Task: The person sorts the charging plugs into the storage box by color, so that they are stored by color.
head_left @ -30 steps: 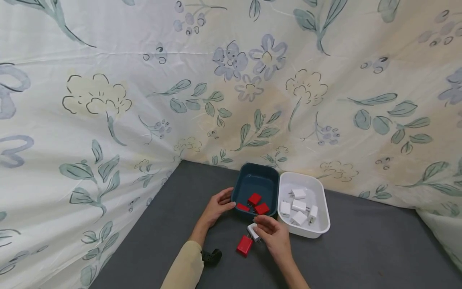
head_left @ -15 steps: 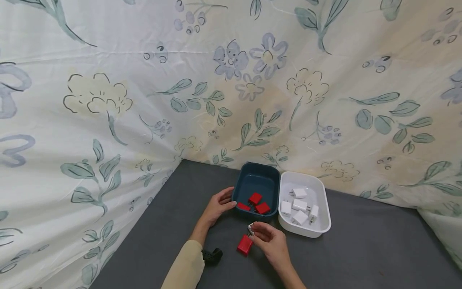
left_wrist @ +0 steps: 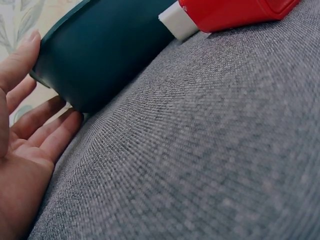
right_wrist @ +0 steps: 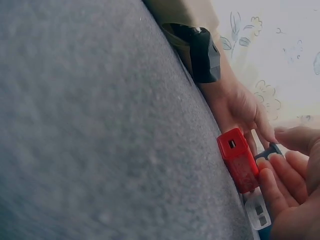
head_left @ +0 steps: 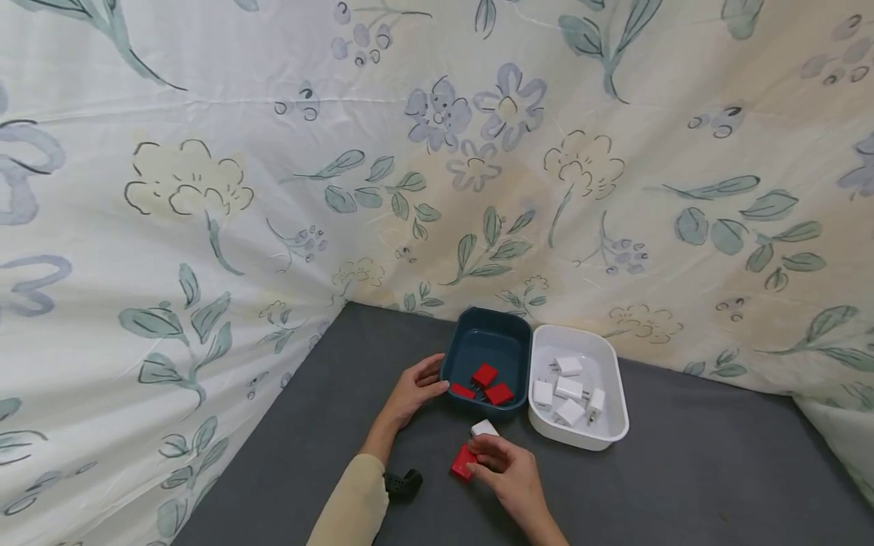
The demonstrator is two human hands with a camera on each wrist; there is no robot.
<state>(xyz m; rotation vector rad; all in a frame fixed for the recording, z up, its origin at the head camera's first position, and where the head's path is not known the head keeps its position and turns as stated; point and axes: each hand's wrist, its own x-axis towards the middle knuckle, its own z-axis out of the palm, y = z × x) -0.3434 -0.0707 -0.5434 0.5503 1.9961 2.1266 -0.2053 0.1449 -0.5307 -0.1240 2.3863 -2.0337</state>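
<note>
Beside the dark blue bin [head_left: 493,341], my left hand [head_left: 412,390] touches its left side. In the left wrist view its fingers are extended, the thumb [left_wrist: 32,42] up near the rim and the others lower along the wall. My right hand [head_left: 512,474] is over a red plug-in charger [head_left: 460,464] that lies on the table. In the right wrist view its fingertips come right against the charger's side, while the thumb stands apart. A white charger [head_left: 483,428] lies just beyond the red one, partly hidden behind the right hand's fingers.
Several red chargers [head_left: 499,393] lie in the near part of the blue bin. A white bin [head_left: 576,438] beside it on the right holds several white chargers [head_left: 569,388]. The dark grey tabletop [head_left: 683,455] meets a floral curtain [head_left: 437,189] at the back and left.
My right hand has moved from the white charger toward me and over to the red charger. The white charger now lies turned, slightly farther from me. My left hand has stayed at the blue bin.
</note>
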